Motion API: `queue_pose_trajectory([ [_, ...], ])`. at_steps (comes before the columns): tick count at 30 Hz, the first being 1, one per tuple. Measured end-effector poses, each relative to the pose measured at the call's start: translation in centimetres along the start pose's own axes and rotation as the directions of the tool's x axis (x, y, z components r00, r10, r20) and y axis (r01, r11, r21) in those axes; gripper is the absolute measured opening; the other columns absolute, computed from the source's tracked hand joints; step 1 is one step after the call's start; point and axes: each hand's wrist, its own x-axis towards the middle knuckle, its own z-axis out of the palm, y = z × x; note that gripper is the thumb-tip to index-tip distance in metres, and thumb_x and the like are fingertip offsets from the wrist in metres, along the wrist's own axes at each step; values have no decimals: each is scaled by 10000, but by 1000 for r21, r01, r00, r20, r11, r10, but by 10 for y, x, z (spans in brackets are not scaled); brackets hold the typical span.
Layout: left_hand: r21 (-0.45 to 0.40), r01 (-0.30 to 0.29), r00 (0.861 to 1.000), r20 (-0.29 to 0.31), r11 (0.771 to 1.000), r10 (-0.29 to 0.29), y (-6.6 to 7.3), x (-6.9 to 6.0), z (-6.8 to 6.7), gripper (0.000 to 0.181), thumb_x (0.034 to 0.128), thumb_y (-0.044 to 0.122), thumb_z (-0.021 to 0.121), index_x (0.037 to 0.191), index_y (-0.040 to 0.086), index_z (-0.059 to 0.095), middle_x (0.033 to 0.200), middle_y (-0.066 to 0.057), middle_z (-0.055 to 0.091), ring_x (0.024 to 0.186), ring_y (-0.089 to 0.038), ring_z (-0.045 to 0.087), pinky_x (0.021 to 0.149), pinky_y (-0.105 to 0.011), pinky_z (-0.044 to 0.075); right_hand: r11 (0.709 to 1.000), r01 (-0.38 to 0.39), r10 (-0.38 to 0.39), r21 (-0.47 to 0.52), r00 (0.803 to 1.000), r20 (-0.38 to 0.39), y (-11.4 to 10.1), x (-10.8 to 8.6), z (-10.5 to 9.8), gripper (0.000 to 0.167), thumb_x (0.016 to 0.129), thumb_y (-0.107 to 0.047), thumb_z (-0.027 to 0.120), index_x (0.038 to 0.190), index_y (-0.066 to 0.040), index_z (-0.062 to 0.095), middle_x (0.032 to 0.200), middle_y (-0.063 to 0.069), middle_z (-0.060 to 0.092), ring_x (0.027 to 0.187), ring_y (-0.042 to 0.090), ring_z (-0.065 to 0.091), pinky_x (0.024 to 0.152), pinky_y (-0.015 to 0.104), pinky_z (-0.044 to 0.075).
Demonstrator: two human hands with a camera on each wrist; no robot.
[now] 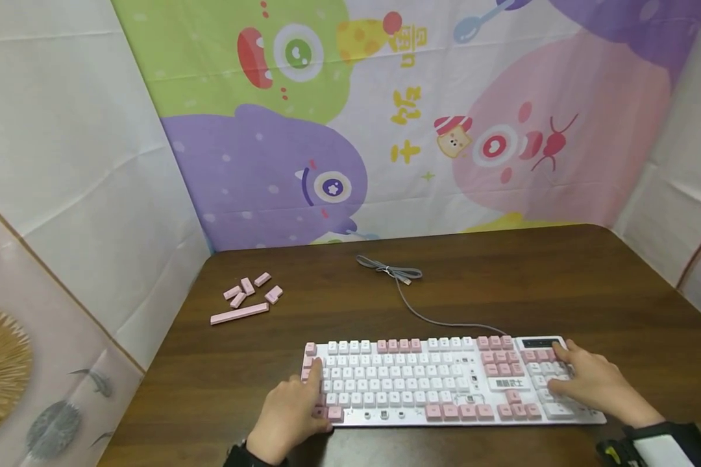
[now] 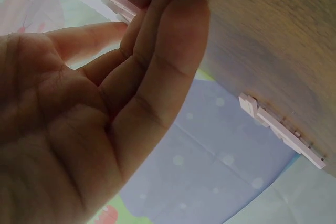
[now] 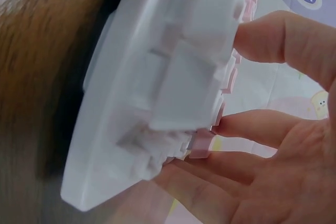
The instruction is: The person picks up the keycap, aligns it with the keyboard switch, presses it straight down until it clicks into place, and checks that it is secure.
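Note:
A pink-and-white keyboard (image 1: 409,373) lies across the near part of the table. Bare key switches (image 1: 383,414) show in its bottom row. My left hand (image 1: 289,408) holds the left end, one digit over the edge keys and another at the near corner. In the left wrist view the fingers of this left hand (image 2: 152,72) meet the keyboard edge (image 2: 123,6). At the right end my right hand (image 1: 596,379) grips the keyboard, its thumb over the number keys. The right wrist view shows the right hand (image 3: 252,166) with fingertips against the keys (image 3: 186,87).
Several loose pink keycaps (image 1: 247,286) lie at the table's back left, beside a long pink space bar (image 1: 239,314). Behind the keyboard a grey cable (image 1: 411,305) runs to a tied coil. A cartoon-printed cloth (image 1: 409,194) hangs along the table's back edge.

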Motion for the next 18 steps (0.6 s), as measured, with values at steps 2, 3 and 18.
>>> queue_pose_trajectory([
  [2, 1, -3, 1000, -3, 1000, 3, 0, 0, 1, 906, 498, 364, 842, 1223, -21, 459, 697, -197, 584, 613, -324, 576, 504, -417, 433, 1000, 11, -11, -9, 1000, -19, 0, 0, 1, 768, 693, -302, 703, 1211, 189, 423, 1233, 469, 296, 1031, 614, 405, 753, 636, 384],
  [3, -2, -4, 1000, -6, 1000, 4, 0, 1, 1, 904, 495, 361, 845, 1219, -21, 461, 695, -196, 586, 610, -324, 577, 500, -417, 432, 1000, 16, -16, -14, 999, -28, -1, 1, 1, 762, 688, -295, 704, 1202, 195, 428, 1225, 472, 304, 1025, 612, 414, 750, 635, 386],
  [18, -20, 17, 1000, 3, 1000, -17, 1, 0, 2, 901, 491, 358, 849, 1218, -10, 466, 727, -204, 599, 632, -335, 591, 508, -429, 439, 1000, 20, -19, 15, 998, -58, 2, -1, 6, 778, 699, -284, 700, 1232, 193, 391, 1246, 480, 267, 1041, 630, 384, 754, 662, 353],
])
